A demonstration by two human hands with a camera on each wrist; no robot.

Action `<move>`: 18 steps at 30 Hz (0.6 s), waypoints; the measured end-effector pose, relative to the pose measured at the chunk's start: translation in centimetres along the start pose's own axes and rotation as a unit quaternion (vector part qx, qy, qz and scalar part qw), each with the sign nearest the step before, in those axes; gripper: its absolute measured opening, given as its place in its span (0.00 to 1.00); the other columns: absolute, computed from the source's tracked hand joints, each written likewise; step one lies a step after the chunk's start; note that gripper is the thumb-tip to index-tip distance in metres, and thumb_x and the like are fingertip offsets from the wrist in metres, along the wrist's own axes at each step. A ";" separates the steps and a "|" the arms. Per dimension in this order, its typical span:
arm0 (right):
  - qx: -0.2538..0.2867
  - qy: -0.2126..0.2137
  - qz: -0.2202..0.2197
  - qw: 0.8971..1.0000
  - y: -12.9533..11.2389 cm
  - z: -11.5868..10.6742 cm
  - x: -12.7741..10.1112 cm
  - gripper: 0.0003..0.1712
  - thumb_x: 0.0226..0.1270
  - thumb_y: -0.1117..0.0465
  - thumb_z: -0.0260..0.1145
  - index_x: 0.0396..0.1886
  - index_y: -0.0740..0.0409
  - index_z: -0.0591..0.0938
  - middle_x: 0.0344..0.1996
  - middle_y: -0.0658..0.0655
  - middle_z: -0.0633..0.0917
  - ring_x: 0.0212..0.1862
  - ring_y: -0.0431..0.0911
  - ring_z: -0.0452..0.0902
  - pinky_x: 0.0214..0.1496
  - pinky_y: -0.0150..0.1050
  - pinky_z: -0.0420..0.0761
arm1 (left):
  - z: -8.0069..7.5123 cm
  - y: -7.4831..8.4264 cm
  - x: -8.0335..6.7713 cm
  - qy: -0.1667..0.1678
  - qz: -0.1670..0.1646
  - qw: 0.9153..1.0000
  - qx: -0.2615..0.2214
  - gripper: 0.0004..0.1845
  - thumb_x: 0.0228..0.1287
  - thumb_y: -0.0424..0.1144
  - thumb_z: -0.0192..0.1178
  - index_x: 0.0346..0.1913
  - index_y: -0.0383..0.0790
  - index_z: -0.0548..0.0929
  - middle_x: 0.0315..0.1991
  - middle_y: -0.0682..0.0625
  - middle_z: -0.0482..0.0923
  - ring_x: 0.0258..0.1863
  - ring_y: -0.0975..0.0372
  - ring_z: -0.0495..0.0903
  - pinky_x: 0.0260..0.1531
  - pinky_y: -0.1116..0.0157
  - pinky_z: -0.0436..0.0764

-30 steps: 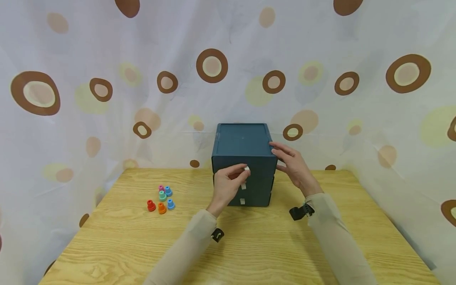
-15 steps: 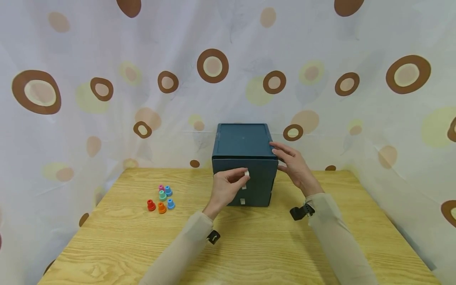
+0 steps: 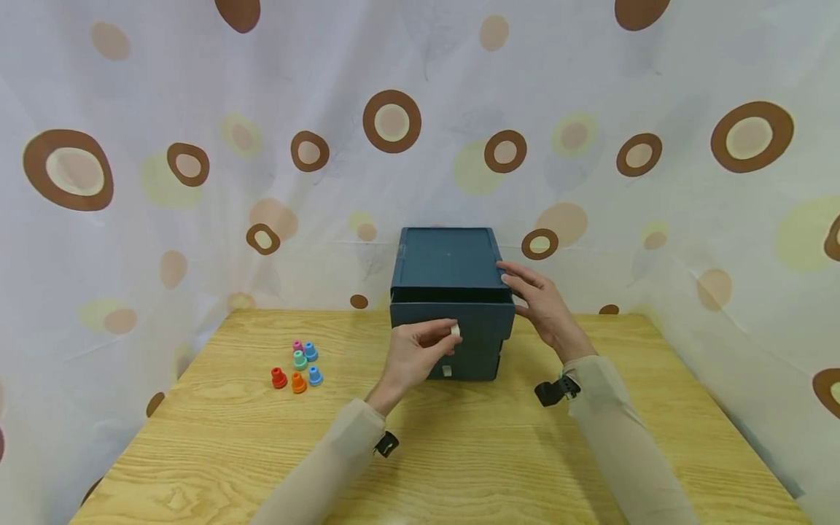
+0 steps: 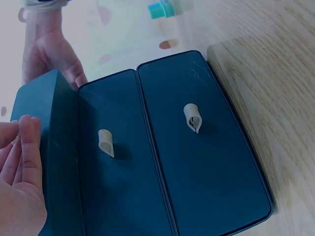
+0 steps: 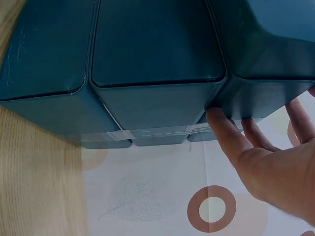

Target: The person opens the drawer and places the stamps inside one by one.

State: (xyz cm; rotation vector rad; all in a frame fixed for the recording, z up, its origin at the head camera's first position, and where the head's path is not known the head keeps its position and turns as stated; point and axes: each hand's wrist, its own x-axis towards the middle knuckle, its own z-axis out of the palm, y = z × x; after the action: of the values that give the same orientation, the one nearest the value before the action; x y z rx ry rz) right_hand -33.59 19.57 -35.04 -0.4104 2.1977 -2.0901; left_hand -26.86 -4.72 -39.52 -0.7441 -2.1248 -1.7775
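A dark teal box (image 3: 446, 259) with three drawers stands at the back of the wooden table (image 3: 459, 452). My left hand (image 3: 449, 332) pinches the white tab (image 3: 456, 329) of the top drawer (image 3: 482, 318), which stands slightly out with a dark gap above its front. My right hand (image 3: 517, 286) rests with straight fingers against the box's upper right edge. In the left wrist view, my left hand (image 4: 19, 162) is at the left edge, and the two lower drawers' tabs (image 4: 106, 143) show. In the right wrist view, my right hand's fingers (image 5: 231, 135) touch the box's side (image 5: 157, 49).
Several small coloured pegs (image 3: 298, 364) stand in a cluster on the table's left part. A spotted curtain (image 3: 197, 168) hangs close behind and beside the table. Bare wood lies in front of the box and to its right.
The top drawer has slid out toward me by a small amount, and my left hand moved back and down with its tab. My right hand stayed on the box.
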 end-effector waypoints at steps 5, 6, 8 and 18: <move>-0.005 0.001 0.003 1.000 -0.1 0.0 0.1 0.32 0.75 0.47 0.57 0.74 0.51 0.66 0.78 0.56 0.56 0.79 0.55 0.46 0.75 0.62 0.54 | -0.1 -0.3 -0.5 -0.010 0.013 1.000 -0.010 0.16 0.61 0.32 0.67 0.52 0.35 0.86 0.41 0.39 0.88 0.33 0.49 0.88 0.34 0.68 0.86; -0.006 0.001 0.004 1.000 -0.1 0.0 0.1 0.32 0.75 0.47 0.57 0.74 0.51 0.65 0.78 0.56 0.56 0.79 0.55 0.46 0.75 0.63 0.54 | -0.1 -0.2 -0.5 -0.011 0.018 1.000 -0.012 0.16 0.61 0.33 0.68 0.52 0.35 0.86 0.40 0.39 0.88 0.32 0.49 0.88 0.34 0.68 0.86; -0.009 0.000 0.004 1.000 -0.1 0.0 0.2 0.32 0.75 0.47 0.57 0.74 0.51 0.65 0.78 0.56 0.56 0.79 0.55 0.46 0.75 0.63 0.54 | -0.2 -0.1 -0.7 -0.011 0.027 0.999 -0.014 0.16 0.61 0.33 0.68 0.52 0.35 0.86 0.40 0.39 0.88 0.32 0.49 0.88 0.34 0.68 0.86; -0.013 -0.005 0.005 1.000 -0.1 0.0 0.1 0.34 0.75 0.45 0.57 0.75 0.50 0.64 0.78 0.56 0.54 0.79 0.56 0.45 0.75 0.64 0.52 | -0.4 0.5 -1.7 -0.018 0.030 0.999 -0.002 0.15 0.61 0.34 0.68 0.51 0.37 0.87 0.39 0.43 0.88 0.30 0.51 0.88 0.33 0.67 0.86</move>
State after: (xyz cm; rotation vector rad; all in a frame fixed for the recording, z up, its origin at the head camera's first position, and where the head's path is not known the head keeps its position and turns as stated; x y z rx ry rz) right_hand -33.68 19.53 -34.96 -0.4104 2.2186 -2.0533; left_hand -25.26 -5.40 -39.89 -0.8380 -2.1009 -1.7501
